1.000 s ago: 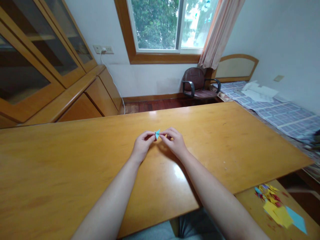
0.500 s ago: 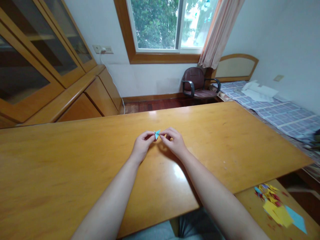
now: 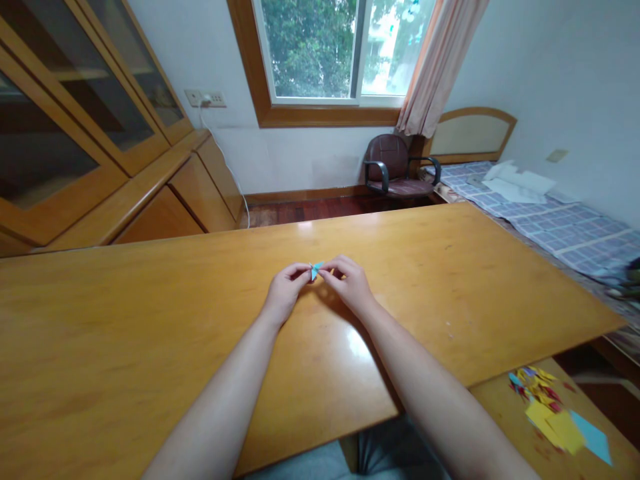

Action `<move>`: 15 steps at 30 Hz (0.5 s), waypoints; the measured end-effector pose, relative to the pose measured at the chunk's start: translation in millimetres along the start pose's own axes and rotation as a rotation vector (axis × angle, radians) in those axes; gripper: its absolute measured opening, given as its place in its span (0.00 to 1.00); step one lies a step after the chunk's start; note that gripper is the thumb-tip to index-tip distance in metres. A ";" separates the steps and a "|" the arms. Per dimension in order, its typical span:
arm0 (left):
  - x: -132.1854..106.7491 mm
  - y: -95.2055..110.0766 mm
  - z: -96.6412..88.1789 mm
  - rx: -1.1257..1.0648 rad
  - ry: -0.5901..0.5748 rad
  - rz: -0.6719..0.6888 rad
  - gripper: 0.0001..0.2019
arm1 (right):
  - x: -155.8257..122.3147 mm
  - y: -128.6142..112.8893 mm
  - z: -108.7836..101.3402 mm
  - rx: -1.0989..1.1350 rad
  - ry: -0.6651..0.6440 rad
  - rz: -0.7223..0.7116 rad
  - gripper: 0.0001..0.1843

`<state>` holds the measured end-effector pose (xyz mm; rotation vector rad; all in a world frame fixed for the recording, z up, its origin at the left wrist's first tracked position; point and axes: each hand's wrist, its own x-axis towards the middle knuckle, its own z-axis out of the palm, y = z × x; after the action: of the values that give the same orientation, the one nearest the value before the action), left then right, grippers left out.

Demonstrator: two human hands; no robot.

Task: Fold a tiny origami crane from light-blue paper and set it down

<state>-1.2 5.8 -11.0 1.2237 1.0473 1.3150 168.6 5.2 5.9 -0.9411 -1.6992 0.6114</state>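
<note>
Between my two hands, just above the wooden table (image 3: 150,320), is a small piece of folded light-blue paper (image 3: 315,270). My left hand (image 3: 289,285) pinches its left side between thumb and forefinger. From the right, my right hand (image 3: 349,280) has thumb and fingertips closed on the paper's other edge. The fingertips cover part of the paper, so its full shape is hard to make out.
At the lower right, a lower surface (image 3: 493,403) holds a heap of small folded papers (image 3: 537,387), yellow sheets (image 3: 555,427) and a blue sheet (image 3: 593,437). A brown armchair (image 3: 389,163) and a bed (image 3: 550,220) stand beyond the table. A cabinet (image 3: 150,193) is at the left.
My right fingertips have come in slightly to the left and now press on the blue paper's right point, which stood up more before. My left hand keeps its pinch.
</note>
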 end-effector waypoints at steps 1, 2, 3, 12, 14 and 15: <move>-0.1 0.1 0.0 0.017 0.002 0.010 0.08 | 0.0 0.0 0.2 -0.001 0.003 -0.003 0.04; -0.2 0.4 0.0 0.038 0.004 0.021 0.08 | -0.1 0.2 0.3 -0.003 0.006 -0.005 0.04; -0.4 1.0 0.0 0.061 0.004 0.031 0.08 | -0.3 0.4 0.5 -0.006 0.007 -0.005 0.04; -0.9 2.5 0.1 0.097 -0.003 0.060 0.10 | -2.7 1.4 1.0 -0.053 0.029 0.011 0.04; -0.5 1.6 -0.1 0.076 0.006 0.053 0.11 | -2.4 1.1 0.8 -0.065 0.042 0.008 0.04; -0.4 1.3 -0.2 0.069 0.013 0.049 0.11 | -2.3 1.1 0.6 -0.069 0.046 0.007 0.04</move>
<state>-1.5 5.4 -9.8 1.3018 1.0855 1.3354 168.6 4.0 3.6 -1.0032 -1.6859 0.5346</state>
